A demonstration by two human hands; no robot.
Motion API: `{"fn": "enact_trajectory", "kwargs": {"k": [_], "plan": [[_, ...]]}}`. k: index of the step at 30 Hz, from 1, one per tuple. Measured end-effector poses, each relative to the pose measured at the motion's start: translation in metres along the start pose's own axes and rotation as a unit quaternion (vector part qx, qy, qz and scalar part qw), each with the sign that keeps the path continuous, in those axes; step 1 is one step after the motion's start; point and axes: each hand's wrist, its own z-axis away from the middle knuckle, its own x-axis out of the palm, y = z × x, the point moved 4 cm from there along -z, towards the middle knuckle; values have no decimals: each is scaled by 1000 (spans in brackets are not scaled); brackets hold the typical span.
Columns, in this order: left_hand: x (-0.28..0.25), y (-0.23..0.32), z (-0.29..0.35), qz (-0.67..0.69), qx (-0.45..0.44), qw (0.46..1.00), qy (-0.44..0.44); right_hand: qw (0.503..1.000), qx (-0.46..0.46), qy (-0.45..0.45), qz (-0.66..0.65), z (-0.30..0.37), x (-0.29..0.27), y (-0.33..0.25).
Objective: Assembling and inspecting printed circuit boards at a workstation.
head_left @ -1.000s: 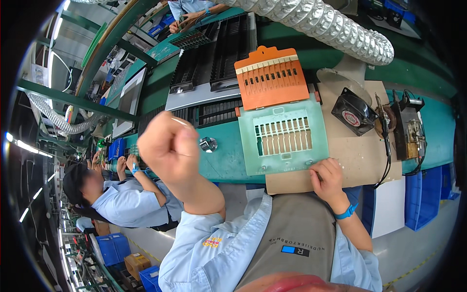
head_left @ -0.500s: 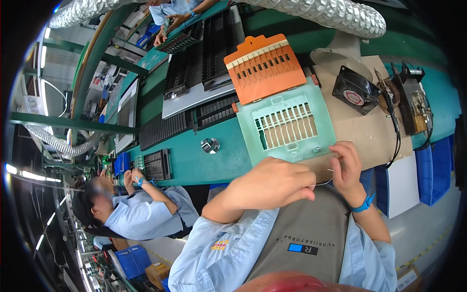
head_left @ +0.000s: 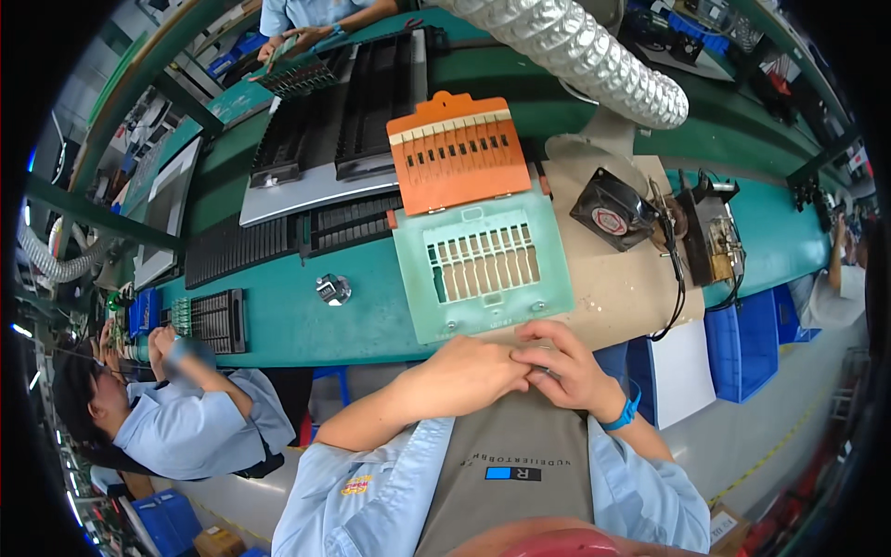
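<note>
My left hand and my right hand meet in front of my apron, just short of the table edge. The left fingers are curled inward against the right fingertips. My right hand's fingers are bent in a pinch, and whatever lies between them is too small or hidden to make out. Right beyond my hands lies a pale green slotted fixture. Its orange lid, with a row of dark slots, is swung back at the far side.
A small silver tally counter lies left of the fixture. To the right stand a black fan and a bench device with cables. A silver duct hangs above. Black trays lie at left. Co-workers work nearby.
My hands have come together; the thin wire that stretched between them no longer shows. The whole view has shifted, so the bench appears farther left. The fixture's lid stays raised.
</note>
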Motion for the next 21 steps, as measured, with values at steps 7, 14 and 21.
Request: {"fn": "enact_trajectory", "kwargs": {"k": [7,14,21], "plan": [[-14,5,8,64,-12,998,22,995,64,-50,54,-6,-5,0],[-25,-4,14,118,-65,989,65,990,107,-44,-82,1,-27,2],[-20,-10,24,92,-106,987,75,984,168,-22,-46,8,-40,6]]}}
